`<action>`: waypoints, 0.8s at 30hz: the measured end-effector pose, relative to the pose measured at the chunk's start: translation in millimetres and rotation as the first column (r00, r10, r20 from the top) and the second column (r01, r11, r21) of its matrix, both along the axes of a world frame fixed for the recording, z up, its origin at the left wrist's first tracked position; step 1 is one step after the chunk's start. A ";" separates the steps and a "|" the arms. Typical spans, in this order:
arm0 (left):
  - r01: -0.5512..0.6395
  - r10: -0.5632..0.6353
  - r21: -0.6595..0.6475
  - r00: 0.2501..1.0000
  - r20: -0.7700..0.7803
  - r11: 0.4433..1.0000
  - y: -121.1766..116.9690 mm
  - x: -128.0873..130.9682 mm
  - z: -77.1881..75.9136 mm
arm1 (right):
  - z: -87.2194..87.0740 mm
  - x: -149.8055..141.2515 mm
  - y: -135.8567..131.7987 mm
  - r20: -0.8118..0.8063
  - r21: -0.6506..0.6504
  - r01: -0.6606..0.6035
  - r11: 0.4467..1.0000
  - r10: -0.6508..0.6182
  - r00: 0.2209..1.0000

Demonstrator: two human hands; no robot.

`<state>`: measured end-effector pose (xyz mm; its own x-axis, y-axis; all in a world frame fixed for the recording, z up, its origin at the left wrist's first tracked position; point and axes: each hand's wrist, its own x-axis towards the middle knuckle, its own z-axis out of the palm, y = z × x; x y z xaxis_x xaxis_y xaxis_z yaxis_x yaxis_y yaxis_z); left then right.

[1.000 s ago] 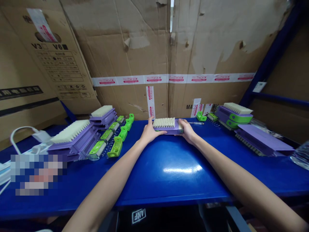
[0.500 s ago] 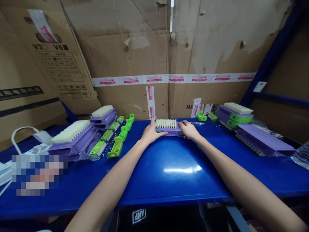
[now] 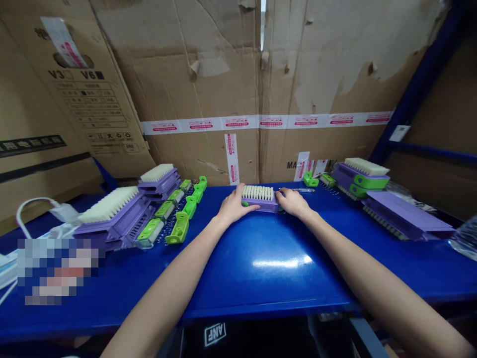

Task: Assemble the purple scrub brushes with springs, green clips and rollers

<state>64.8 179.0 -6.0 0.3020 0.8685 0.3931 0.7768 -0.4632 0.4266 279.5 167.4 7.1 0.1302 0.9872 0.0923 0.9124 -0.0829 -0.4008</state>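
Desk (image 3: pixel 242 278): hard, glossy blue; slick face could invite sliding if pushes differ
Left hand (image 3: pixel 234 205) closed round left end of purple brush (image 3: pixel 267 205), right hand (image 3: pixel 293 201) gripping right end; brush at far middle of desk, cream bristles (image 3: pixel 257 193) up, oblong body
Screwdriver (image 3: pixel 306 190) beyond right hand: slim, may roll if knocked
Cardboard (image 3: pixel 201 154) behind: creased, torn

We're in a workshop here, a small assembly station by the look of it! Below us runs a blue bench (image 3: pixel 257 268), and over on the left we've got stacked purple brush bodies (image 3: pixel 128 219) beside a neat row of green brackets (image 3: pixel 191 207). There's a slim tool (image 3: pixel 303 190) near the back, and we're facing cardboard sheets (image 3: pixel 208 89) crossed by printed packing tape (image 3: pixel 201 124).
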 end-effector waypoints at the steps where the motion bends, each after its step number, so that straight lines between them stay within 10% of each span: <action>1: 0.000 0.000 -0.001 1.000 0.000 1.000 -0.2 0.0 0.3 | 0.2 -0.1 -0.3 -0.002 0.003 -0.001 1.000 0.001 1.000; 17: -0.043 0.061 -0.075 0.964 0.258 0.996 10.3 -4.6 -0.6 | 4.4 -1.5 -4.4 0.029 0.001 0.061 0.998 -0.061 0.998; 24: -0.140 0.145 -0.040 0.976 0.162 0.989 8.7 -2.8 4.1 | 13.0 -2.6 -13.2 0.116 0.218 0.182 0.959 -0.211 0.971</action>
<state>62.0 187.7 -1.9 0.1079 0.9093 0.4019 0.7520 -0.3391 0.5652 276.9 154.2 20.1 0.2915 0.9014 0.3201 0.9336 -0.1953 -0.3003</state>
